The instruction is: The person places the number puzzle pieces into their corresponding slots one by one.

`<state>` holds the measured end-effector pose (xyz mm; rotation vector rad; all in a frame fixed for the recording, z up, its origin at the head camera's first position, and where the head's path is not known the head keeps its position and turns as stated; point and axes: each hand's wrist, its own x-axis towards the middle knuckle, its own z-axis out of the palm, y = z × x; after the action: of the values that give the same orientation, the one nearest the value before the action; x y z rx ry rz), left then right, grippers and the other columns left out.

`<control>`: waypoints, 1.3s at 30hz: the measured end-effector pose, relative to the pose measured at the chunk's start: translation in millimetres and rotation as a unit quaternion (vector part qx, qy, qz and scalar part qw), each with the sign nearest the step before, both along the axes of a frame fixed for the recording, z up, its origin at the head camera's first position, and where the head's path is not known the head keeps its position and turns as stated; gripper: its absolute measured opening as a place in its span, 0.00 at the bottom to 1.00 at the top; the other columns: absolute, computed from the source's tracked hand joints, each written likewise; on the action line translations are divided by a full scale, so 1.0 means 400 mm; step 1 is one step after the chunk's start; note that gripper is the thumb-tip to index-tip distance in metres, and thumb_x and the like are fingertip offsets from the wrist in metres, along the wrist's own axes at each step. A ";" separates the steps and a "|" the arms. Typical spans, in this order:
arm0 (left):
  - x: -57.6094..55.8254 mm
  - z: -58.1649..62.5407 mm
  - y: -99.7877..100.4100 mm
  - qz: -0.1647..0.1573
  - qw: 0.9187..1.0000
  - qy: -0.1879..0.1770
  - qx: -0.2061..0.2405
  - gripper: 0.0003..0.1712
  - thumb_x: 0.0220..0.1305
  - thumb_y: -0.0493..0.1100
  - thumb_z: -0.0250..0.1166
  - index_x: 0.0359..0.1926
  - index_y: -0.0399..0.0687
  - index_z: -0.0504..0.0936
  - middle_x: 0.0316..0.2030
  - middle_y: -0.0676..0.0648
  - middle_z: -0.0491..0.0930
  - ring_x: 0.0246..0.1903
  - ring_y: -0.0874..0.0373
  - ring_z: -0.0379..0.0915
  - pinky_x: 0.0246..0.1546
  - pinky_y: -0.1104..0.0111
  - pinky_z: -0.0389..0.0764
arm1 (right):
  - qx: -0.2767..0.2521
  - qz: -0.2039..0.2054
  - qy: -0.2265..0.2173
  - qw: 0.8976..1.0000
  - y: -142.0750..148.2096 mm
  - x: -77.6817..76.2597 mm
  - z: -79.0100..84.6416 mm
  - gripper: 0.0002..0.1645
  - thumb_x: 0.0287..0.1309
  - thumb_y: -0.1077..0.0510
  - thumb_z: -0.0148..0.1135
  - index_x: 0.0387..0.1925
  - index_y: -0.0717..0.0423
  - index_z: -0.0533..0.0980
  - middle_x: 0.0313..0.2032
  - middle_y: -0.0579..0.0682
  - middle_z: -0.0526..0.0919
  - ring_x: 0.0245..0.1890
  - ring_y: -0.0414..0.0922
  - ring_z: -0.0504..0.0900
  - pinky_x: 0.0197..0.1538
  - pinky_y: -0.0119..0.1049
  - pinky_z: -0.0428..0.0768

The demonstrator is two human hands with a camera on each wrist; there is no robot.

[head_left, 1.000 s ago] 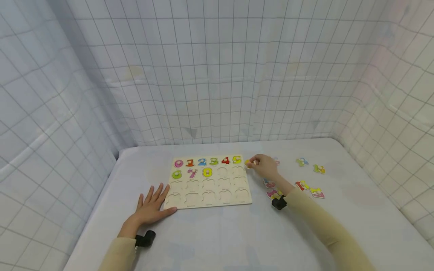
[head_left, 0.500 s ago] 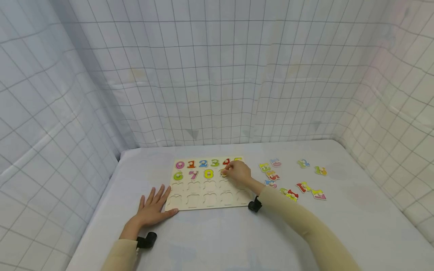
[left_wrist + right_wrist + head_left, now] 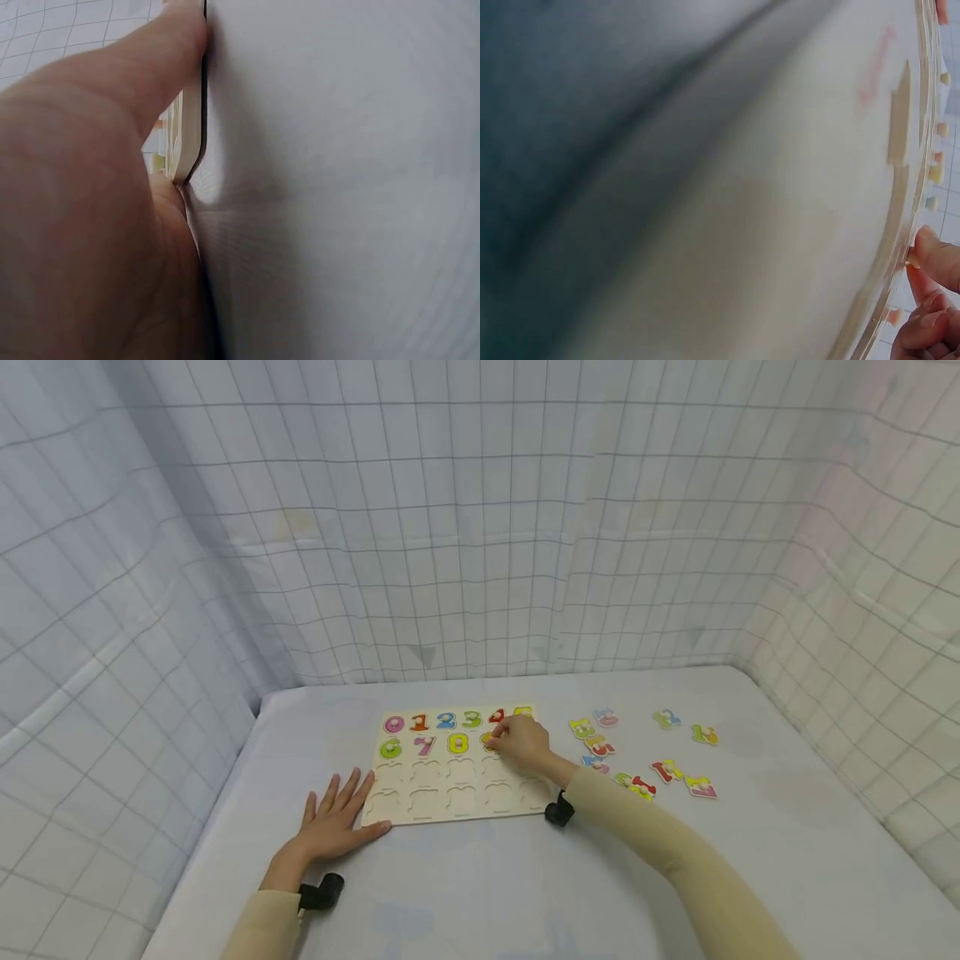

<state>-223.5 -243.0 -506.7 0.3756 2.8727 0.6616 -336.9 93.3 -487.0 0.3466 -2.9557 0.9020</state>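
Observation:
A pale wooden number puzzle board [image 3: 442, 785] lies on the white-covered table. Coloured digits 0 to 8 sit in its upper two rows, and the lower two rows show bare recesses. My right hand [image 3: 523, 743] pinches the knob of a yellow 9 piece [image 3: 487, 741] at the recess right of the 8; the hand partly hides that piece and the 5. In the right wrist view, thumb and finger [image 3: 936, 259] meet at a small knob close to the board's face. My left hand [image 3: 330, 827] rests with spread fingers at the board's lower left corner, thumb touching its edge.
Right of the board lie several loose number pieces, among them a green and yellow one [image 3: 581, 729], a red and orange one [image 3: 600, 746] and a yellow and pink one [image 3: 701, 787]. Grid-patterned white curtains [image 3: 480, 568] enclose the table's back and sides.
My right hand has carried the yellow piece leftward from beside the board to the recess after the 8, and stays there over the last half second. My left hand stays in place.

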 end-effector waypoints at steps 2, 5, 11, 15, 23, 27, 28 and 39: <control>0.001 -0.003 -0.003 0.001 1.000 0.004 -0.002 0.57 0.56 0.76 0.51 0.76 0.54 0.42 0.74 0.41 0.35 0.70 0.40 0.19 0.58 0.42 0.15 | 0.005 0.005 0.002 1.000 -0.002 -0.002 -0.001 0.13 0.51 0.44 0.70 0.28 0.47 0.82 0.19 0.39 0.75 0.20 0.38 0.72 0.22 0.32 0.70; 0.004 -0.010 -0.005 0.001 1.000 0.006 -0.005 0.57 0.56 0.76 0.51 0.75 0.53 0.42 0.74 0.40 0.36 0.70 0.40 0.19 0.58 0.41 0.15 | 0.020 0.013 -0.002 1.000 -0.003 -0.001 -0.004 0.14 0.50 0.43 0.70 0.29 0.47 0.82 0.20 0.39 0.75 0.20 0.38 0.72 0.23 0.32 0.70; 0.000 -0.036 -0.006 0.009 1.000 0.001 -0.012 0.57 0.56 0.76 0.52 0.75 0.53 0.43 0.73 0.39 0.37 0.70 0.39 0.21 0.58 0.42 0.15 | 0.027 0.022 -0.017 0.999 0.002 0.020 0.002 0.15 0.50 0.43 0.70 0.34 0.48 0.81 0.22 0.40 0.75 0.22 0.39 0.72 0.25 0.34 0.69; -0.015 -0.050 -0.014 0.007 1.000 0.003 -0.019 0.58 0.55 0.78 0.51 0.76 0.54 0.41 0.74 0.40 0.36 0.70 0.39 0.20 0.57 0.42 0.14 | 0.027 0.023 -0.004 0.999 0.030 0.035 0.011 0.17 0.52 0.42 0.68 0.37 0.48 0.82 0.22 0.40 0.74 0.21 0.39 0.71 0.24 0.33 0.68; -0.021 -0.037 -0.016 0.005 1.000 0.006 -0.024 0.58 0.55 0.78 0.50 0.76 0.55 0.39 0.74 0.41 0.35 0.70 0.40 0.19 0.58 0.42 0.14 | -0.012 -0.053 0.039 0.998 0.190 -0.009 0.052 0.20 0.55 0.44 0.67 0.40 0.55 0.83 0.20 0.47 0.74 0.17 0.42 0.66 0.19 0.32 0.62; -0.018 -0.030 -0.014 0.005 1.000 0.004 -0.019 0.58 0.55 0.78 0.51 0.76 0.54 0.40 0.74 0.40 0.36 0.70 0.39 0.19 0.57 0.42 0.14 | -0.017 -0.122 -0.001 0.992 0.287 -0.032 0.048 0.25 0.55 0.41 0.66 0.44 0.56 0.81 0.31 0.52 0.80 0.22 0.44 0.73 0.24 0.34 0.70; -0.017 -0.029 -0.014 0.005 1.000 0.004 -0.020 0.58 0.55 0.78 0.51 0.76 0.53 0.40 0.74 0.40 0.36 0.70 0.39 0.19 0.57 0.42 0.14 | -0.018 -0.137 -0.015 0.990 0.308 -0.035 0.045 0.26 0.55 0.40 0.66 0.45 0.56 0.81 0.35 0.53 0.80 0.22 0.44 0.74 0.23 0.34 0.72; -0.019 -0.037 -0.009 0.008 1.000 0.009 -0.022 0.58 0.55 0.78 0.51 0.76 0.54 0.41 0.74 0.40 0.36 0.70 0.39 0.20 0.58 0.42 0.14 | -0.024 -0.216 -0.051 0.975 0.418 -0.024 0.018 0.24 0.57 0.45 0.64 0.45 0.61 0.79 0.50 0.61 0.78 0.49 0.58 0.75 0.46 0.49 0.72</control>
<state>-231.1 -246.5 -521.3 0.3559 2.9043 0.6004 -346.5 260.7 -479.8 -0.3428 -2.9075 0.9468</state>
